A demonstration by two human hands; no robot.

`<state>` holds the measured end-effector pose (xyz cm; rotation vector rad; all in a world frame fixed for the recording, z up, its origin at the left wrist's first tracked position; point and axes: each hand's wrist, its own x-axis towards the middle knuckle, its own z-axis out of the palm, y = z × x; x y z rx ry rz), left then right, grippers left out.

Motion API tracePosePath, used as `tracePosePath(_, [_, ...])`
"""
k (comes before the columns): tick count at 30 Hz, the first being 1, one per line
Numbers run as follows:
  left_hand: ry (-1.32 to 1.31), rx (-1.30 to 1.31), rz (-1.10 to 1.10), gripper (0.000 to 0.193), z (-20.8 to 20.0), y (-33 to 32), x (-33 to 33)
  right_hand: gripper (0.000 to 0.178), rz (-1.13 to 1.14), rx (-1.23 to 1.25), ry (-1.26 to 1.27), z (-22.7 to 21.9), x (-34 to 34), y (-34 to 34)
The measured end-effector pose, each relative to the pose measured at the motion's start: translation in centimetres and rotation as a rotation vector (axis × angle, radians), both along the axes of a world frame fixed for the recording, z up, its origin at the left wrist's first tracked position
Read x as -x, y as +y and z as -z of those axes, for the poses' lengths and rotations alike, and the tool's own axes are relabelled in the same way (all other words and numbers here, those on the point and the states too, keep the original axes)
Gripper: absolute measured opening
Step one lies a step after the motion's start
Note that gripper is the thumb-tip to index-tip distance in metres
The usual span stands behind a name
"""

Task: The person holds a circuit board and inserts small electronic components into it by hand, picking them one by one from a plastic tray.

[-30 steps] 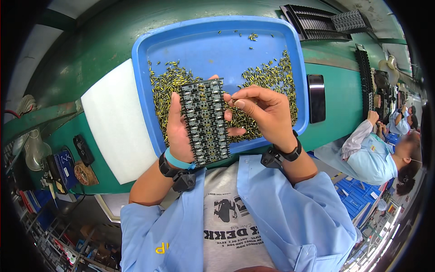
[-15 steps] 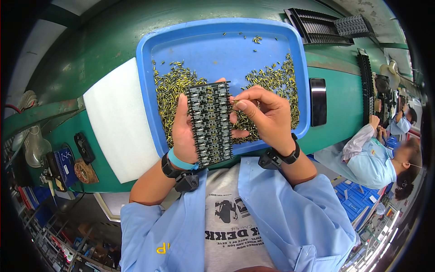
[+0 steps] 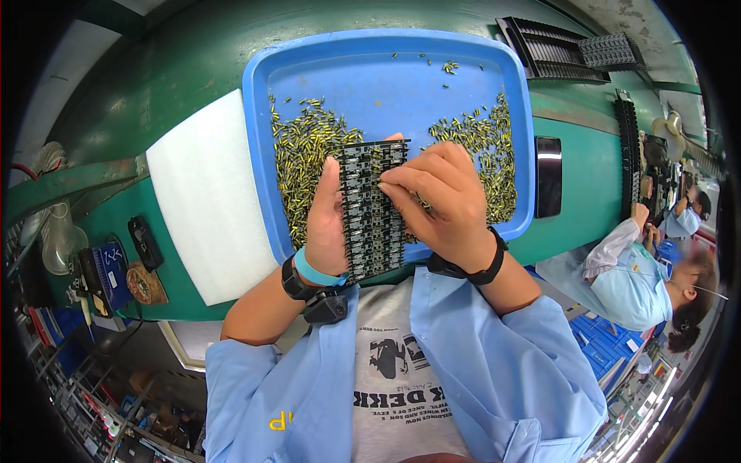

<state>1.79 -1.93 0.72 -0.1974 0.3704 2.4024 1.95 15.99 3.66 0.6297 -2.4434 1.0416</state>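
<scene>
Smooth plastic tray [image 3: 378,89], shiny small parts [image 3: 309,143], scuffed green bench [image 3: 193,65].
The blue tray has a soft sheen, and the yellow-and-dark parts glint; the dark circuit-board panel [image 3: 363,208] looks rough, studded with bright metallic bits. At left, the white sheet [image 3: 204,201] is matt and foam-like; at right, the black phone [image 3: 548,185] has a glossy, glass-like face. Far right, the black rack [image 3: 548,54] looks like ribbed plastic. Near, the light-blue shirt [image 3: 509,363] is matt cloth, the grey T-shirt [image 3: 378,309] soft, printed fabric.
</scene>
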Motion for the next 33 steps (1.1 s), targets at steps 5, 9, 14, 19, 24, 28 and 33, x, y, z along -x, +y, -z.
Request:
tracePosePath(5, [-0.011, 0.007, 0.004, 0.076, -0.2, 0.0, -0.1, 0.022, 0.001, -0.083, 0.036, -0.5, 0.0, -0.2])
tracePosePath(9, [0.011, 0.028, 0.011, 0.076, -0.1, 0.1, -0.1, 0.023, -0.001, -0.133, 0.056, -0.6, -0.1, -0.3])
tracePosePath(14, [0.045, 0.042, -0.003, 0.074, 0.3, 0.2, -0.3, 0.023, 0.016, -0.215, 0.080, -1.2, -0.4, -0.6])
tracePosePath(19, [0.042, 0.020, -0.009, 0.073, 0.5, 0.3, -0.3, 0.023, 0.006, -0.255, 0.081, -1.0, -0.3, -0.6])
tracePosePath(24, [0.032, -0.014, 0.017, 0.073, 0.4, 0.3, -0.1, 0.028, 0.009, -0.148, 0.094, -0.6, -0.7, 0.1])
tracePosePath(28, [0.027, -0.066, 0.018, 0.074, 0.8, 0.2, -0.1, 0.034, -0.087, -0.186, 0.164, -0.8, -1.1, 0.6])
tracePosePath(33, [0.027, -0.018, 0.015, 0.074, 0.7, 0.2, 0.1, 0.037, -0.097, -0.228, 0.128, 0.0, -1.3, 0.7])
